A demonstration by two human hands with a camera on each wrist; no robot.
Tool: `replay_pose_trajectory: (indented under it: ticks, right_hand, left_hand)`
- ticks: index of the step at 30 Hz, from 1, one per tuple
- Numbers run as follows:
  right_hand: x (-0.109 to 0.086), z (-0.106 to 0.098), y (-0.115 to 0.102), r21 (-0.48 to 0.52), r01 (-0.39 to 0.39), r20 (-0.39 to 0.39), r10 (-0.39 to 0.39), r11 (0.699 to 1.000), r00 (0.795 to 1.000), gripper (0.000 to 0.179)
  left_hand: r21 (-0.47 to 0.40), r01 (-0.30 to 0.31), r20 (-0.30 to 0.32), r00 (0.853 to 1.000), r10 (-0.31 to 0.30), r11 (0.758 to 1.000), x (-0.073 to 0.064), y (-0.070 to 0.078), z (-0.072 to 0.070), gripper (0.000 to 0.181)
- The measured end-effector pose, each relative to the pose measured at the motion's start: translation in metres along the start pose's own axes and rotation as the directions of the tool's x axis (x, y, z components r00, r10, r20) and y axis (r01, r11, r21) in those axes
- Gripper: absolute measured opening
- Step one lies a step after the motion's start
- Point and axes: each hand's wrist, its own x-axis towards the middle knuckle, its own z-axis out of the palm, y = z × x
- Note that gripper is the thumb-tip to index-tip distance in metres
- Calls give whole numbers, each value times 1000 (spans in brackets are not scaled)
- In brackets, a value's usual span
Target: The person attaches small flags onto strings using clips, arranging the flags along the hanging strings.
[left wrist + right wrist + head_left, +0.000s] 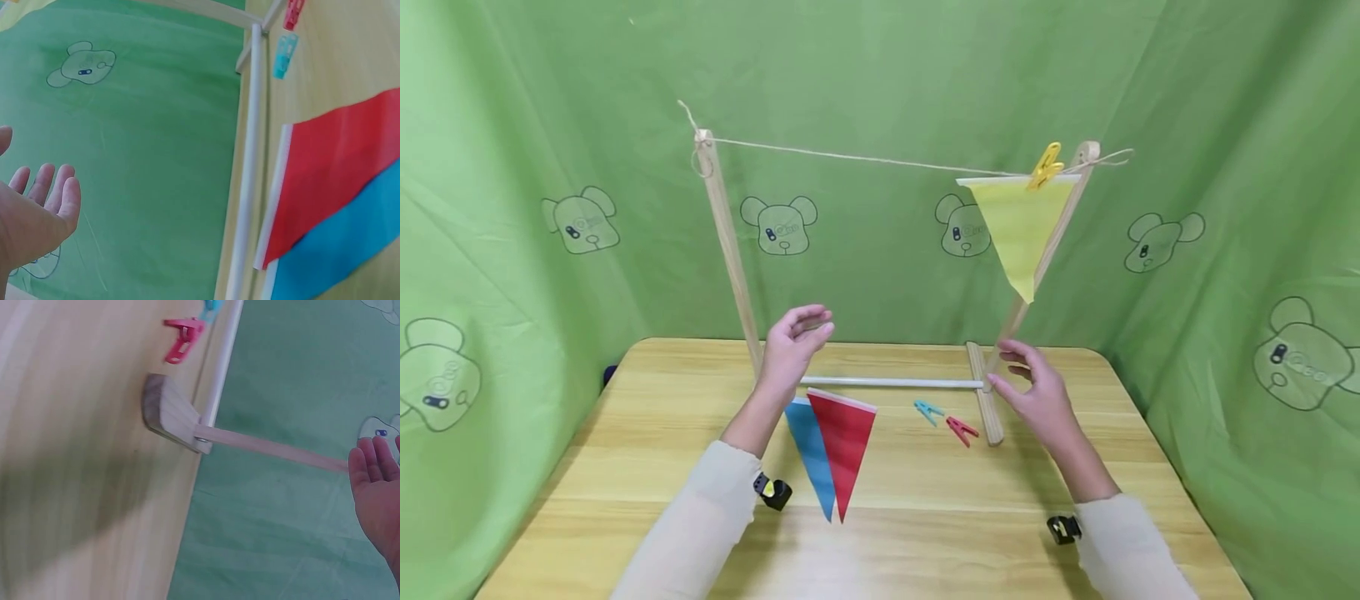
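My left hand (795, 346) hovers above the table near the left post, its fingers loosely bent and holding nothing. Below it lie a red pennant (844, 442) and a blue pennant (812, 446), the red partly covering the blue. My right hand (1037, 385), also holding nothing, is raised near the foot of the right post (1060, 225). A yellow pennant (1018, 225) hangs near the right end of the string (850, 156), with a yellow clothespin (1045, 167) on its top edge. On the table, a blue clothespin (928, 411) and a red clothespin (962, 430) lie between the hands.
The wooden frame has a left post (730, 242), a white crossbar (895, 382) low down and a right foot (985, 400) on the wooden table (940, 533). Green curtains (880, 75) with bear-head prints surround the table on the back and both sides.
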Motion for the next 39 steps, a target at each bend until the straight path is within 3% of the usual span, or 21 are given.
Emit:
replay_pose_trajectory:
  ticks: [8, 18, 26, 32, 39]
  right_hand:
    - [-8, 14, 6, -5, -44, 55, 44, 999, 997, 63]
    - [-19, 31, 16, -35, -95, 177, 100, 995, 979, 70]
    - [-24, 39, 25, -80, -101, 212, 116, 992, 971, 74]
    - [-27, 46, 28, -75, -128, 248, 143, 989, 958, 76]
    - [-33, 50, 29, -148, -188, 289, 225, 971, 930, 76]
  left_hand:
    - [61, 5, 3, 1000, -5, 998, -6, -12, -8, 46]
    - [144, 57, -23, 998, -54, 988, -11, -46, -26, 43]
    - [186, 105, -40, 994, -99, 977, -16, -69, -33, 47]
    - [268, 130, -58, 991, -119, 955, -23, -80, -34, 51]
    - [384, 170, -66, 985, -157, 907, -24, -92, -35, 56]
